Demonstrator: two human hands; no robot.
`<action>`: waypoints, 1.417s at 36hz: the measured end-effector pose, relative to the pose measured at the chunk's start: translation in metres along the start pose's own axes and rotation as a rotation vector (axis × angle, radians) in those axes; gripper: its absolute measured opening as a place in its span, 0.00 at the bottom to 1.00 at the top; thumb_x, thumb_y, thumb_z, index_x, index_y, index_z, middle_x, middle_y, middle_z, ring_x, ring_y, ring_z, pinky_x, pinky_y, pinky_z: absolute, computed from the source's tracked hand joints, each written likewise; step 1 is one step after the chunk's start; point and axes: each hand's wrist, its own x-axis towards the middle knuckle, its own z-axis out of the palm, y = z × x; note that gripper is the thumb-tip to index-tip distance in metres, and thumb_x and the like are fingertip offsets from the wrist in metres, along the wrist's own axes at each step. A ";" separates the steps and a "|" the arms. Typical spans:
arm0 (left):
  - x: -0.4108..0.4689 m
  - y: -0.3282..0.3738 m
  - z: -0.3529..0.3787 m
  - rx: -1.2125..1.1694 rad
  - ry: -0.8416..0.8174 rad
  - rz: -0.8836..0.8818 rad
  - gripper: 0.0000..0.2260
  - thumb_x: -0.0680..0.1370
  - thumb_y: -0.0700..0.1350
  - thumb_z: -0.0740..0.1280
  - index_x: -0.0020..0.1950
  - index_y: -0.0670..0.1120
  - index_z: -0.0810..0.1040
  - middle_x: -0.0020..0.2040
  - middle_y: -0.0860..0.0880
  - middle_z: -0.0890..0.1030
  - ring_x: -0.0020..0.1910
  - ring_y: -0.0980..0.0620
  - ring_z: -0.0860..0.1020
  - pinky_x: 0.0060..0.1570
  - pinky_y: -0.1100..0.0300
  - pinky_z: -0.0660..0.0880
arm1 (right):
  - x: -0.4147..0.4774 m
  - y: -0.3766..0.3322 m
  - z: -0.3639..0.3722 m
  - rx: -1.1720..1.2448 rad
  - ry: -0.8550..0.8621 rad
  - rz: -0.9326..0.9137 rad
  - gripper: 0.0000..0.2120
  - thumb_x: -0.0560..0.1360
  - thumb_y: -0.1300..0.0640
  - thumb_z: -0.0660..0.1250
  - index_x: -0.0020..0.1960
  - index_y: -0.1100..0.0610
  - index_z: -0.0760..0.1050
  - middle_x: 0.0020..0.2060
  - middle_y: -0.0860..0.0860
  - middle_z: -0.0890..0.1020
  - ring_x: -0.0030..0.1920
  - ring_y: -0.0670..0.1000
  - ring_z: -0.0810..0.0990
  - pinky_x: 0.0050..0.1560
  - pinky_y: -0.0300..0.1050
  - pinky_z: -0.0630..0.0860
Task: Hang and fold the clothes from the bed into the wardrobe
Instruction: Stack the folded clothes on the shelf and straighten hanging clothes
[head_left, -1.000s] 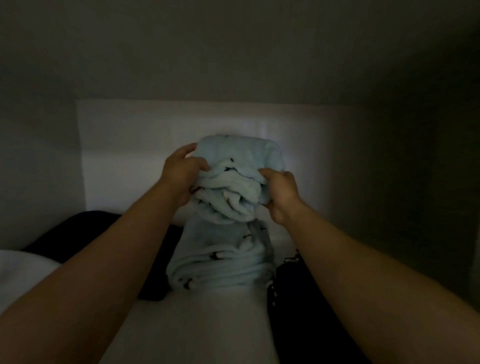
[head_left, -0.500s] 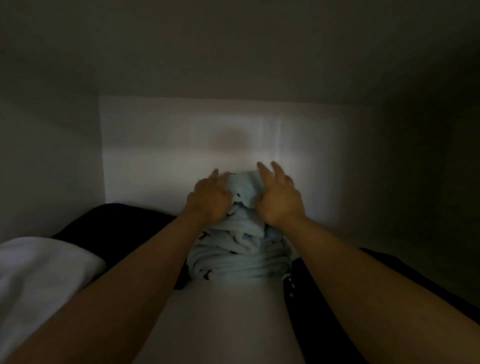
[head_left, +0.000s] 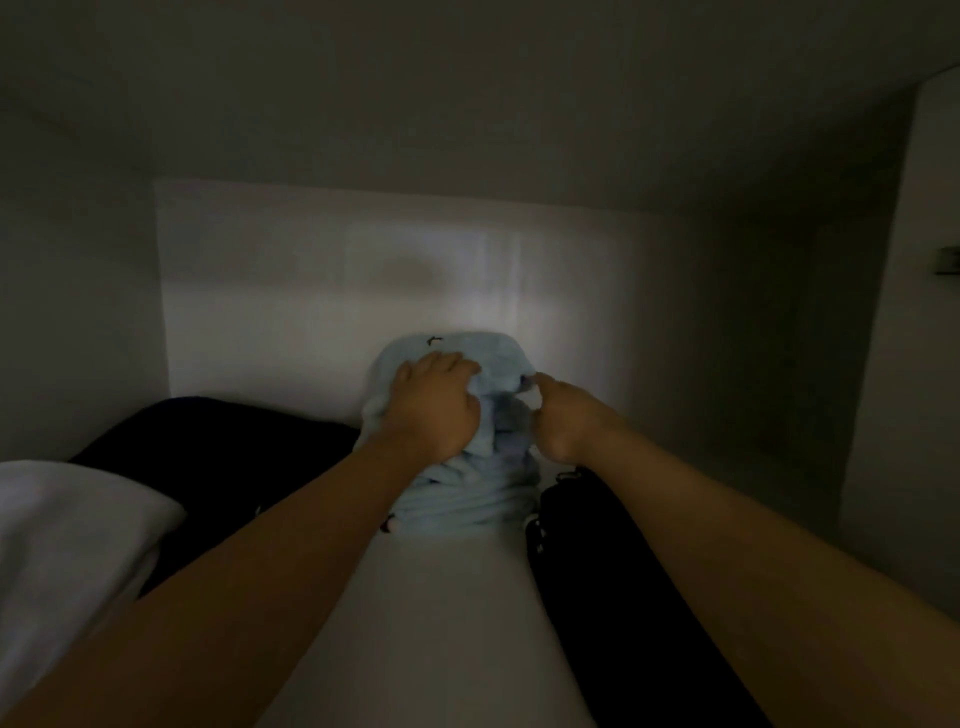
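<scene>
As hands (head_left: 434, 410) clutch it, plush blue bundle (head_left: 467, 501)

We are seeing only our two arms in the dim light. Our left forearm (head_left: 234, 587) and right forearm (head_left: 753, 561) are showing as bare skin from the bottom of the view to the wrists, looking broad near the camera and tapering farther off. Our left hand (head_left: 434, 400) and right hand (head_left: 569, 421) are likewise showing bare, knuckles faintly standing out; finer detail is getting lost in the gloom.
</scene>
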 end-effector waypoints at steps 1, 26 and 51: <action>-0.004 0.008 0.001 -0.066 0.014 0.067 0.20 0.80 0.42 0.62 0.73 0.46 0.72 0.73 0.45 0.71 0.73 0.45 0.66 0.75 0.50 0.56 | -0.011 -0.001 -0.004 -0.097 0.012 0.066 0.27 0.77 0.51 0.63 0.75 0.54 0.62 0.67 0.57 0.73 0.64 0.59 0.75 0.61 0.51 0.73; -0.097 0.068 0.024 -0.121 -0.506 0.516 0.27 0.71 0.43 0.74 0.68 0.47 0.69 0.69 0.48 0.68 0.59 0.44 0.77 0.57 0.49 0.75 | -0.195 -0.013 0.030 -0.307 -0.159 0.203 0.45 0.71 0.26 0.60 0.77 0.54 0.62 0.68 0.55 0.75 0.62 0.57 0.76 0.57 0.47 0.72; -0.267 0.066 -0.150 0.209 -0.396 0.009 0.41 0.67 0.70 0.73 0.74 0.52 0.67 0.61 0.51 0.70 0.57 0.51 0.75 0.51 0.60 0.71 | -0.262 -0.049 0.034 -0.386 -0.134 -0.222 0.30 0.74 0.55 0.68 0.72 0.57 0.61 0.60 0.58 0.71 0.56 0.59 0.76 0.47 0.49 0.72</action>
